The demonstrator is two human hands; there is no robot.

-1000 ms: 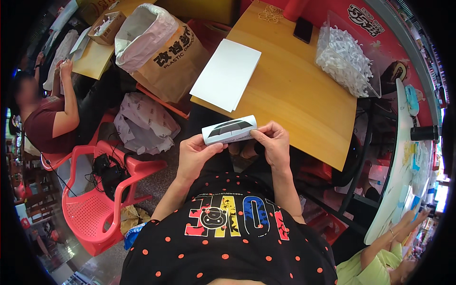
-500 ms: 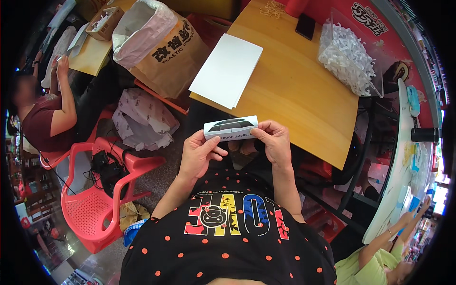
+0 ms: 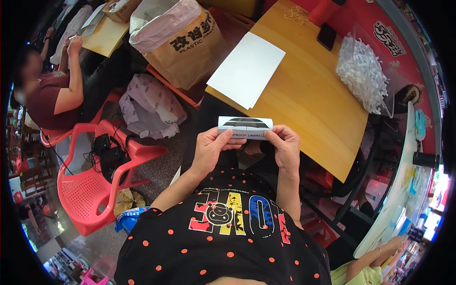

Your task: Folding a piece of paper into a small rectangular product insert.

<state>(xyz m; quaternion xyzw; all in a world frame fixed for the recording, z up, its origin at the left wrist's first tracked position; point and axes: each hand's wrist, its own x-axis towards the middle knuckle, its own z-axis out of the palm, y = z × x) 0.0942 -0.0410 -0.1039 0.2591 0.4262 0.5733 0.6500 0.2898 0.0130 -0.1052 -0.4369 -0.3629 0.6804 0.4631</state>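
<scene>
Between my two hands is a paper sleeve [image 3: 245,125], white with a dark umbrella picture, bent into a curved band and held level above my lap. My left hand [image 3: 212,148] pinches its left end, thumb on the near face and fingers behind and below. At the right end my right hand [image 3: 286,148] grips it the same way, with the thumb on the front. Just beyond the sleeve, a stack of white sheets [image 3: 247,71] lies on the wooden table [image 3: 304,95]. The back of the sleeve is hidden from me.
A clear bag of white paper strips [image 3: 363,71], a phone [image 3: 326,36] and rubber bands [image 3: 296,15] are on the table. To the left stand a large paper sack [image 3: 190,57], a crumpled bag [image 3: 149,107] and a pink chair [image 3: 90,190] holding black cables. A person [image 3: 54,97] sits beyond.
The sleeve and both hands sit a little further right in the picture, and the surroundings have shifted with the view. My left fingers are now tucked closer beneath the sleeve.
</scene>
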